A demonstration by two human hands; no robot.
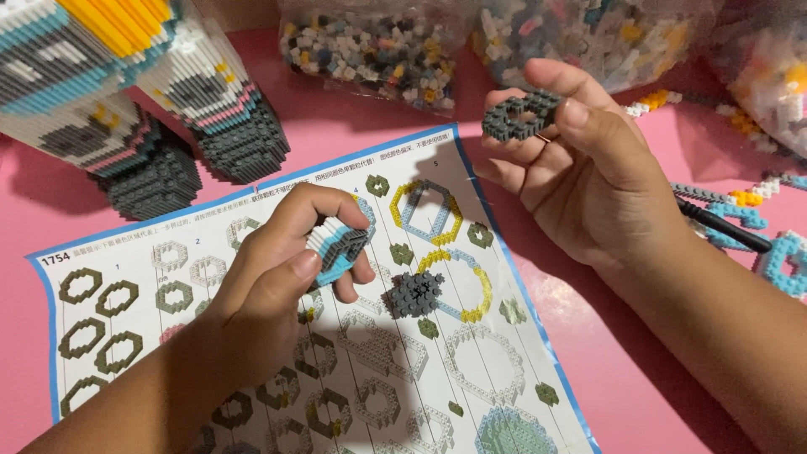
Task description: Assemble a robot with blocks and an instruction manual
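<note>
Overhead, grey ring (521,113) beyond sheet edge (471,181).

2 hands (277,277), 3 brick bags (370,46), 1 instruction sheet (471,370).

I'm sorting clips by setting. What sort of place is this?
Probably a hobby table at home: a pink tabletop bearing an instruction sheet, bags of tiny bricks and finished block models.

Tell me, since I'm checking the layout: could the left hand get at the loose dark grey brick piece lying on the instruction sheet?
Probably yes. The dark grey brick piece lies open on the instruction sheet just beside the left hand, nothing between. But that hand's grip is full with a small layered brick stack.
</note>
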